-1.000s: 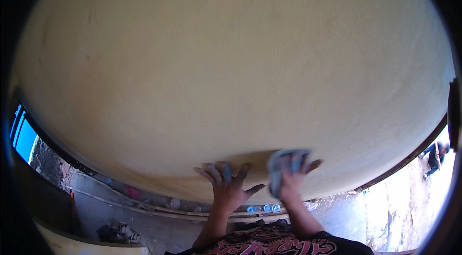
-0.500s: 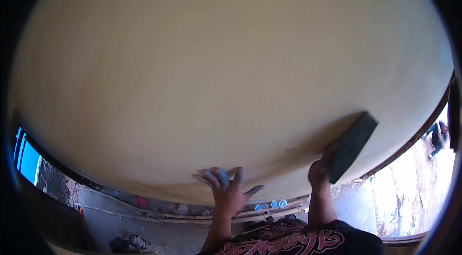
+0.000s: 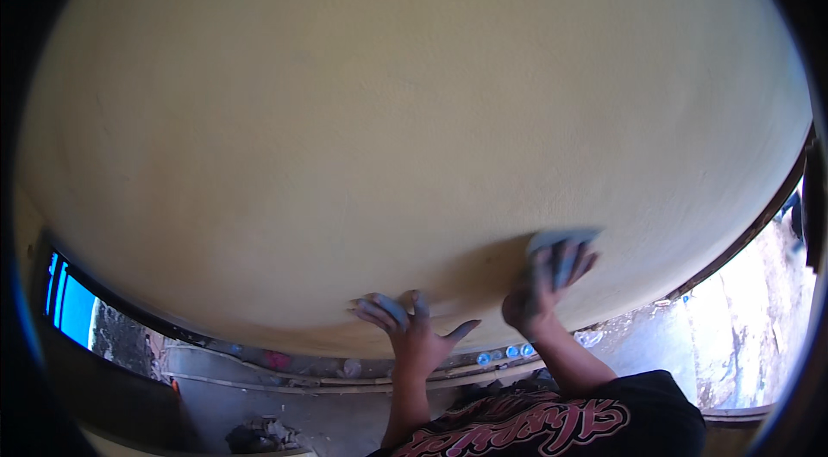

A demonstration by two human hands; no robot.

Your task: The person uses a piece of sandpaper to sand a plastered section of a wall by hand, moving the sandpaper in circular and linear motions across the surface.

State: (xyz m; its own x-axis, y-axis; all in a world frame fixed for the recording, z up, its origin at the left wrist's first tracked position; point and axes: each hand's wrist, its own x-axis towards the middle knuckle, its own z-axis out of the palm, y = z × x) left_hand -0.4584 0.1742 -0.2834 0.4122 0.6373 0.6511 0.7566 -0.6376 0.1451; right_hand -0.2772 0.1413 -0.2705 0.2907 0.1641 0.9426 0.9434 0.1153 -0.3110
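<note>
A broad, smooth beige wall (image 3: 362,129) fills most of the view and bulges with the lens. My left hand (image 3: 416,328) is open, its fingers spread and its fingertips resting against the lower part of the wall. To the right of it, my right hand (image 3: 545,284) grips a flat grey float (image 3: 562,238) that lies against the wall. The hand covers much of the float, and motion blurs both. Grey dust coats the fingers of both hands.
Below the wall run long pale poles (image 3: 345,388), with several clear cups (image 3: 513,352) by them. A dark heap of debris (image 3: 259,437) lies on the floor at lower left. A blue panel (image 3: 76,306) shows at far left; bright ground (image 3: 742,336) at far right.
My right hand has swung left and slightly up with the float, which has turned from standing tilted away from the wall to lying flat toward it. My left hand keeps its place on the wall.
</note>
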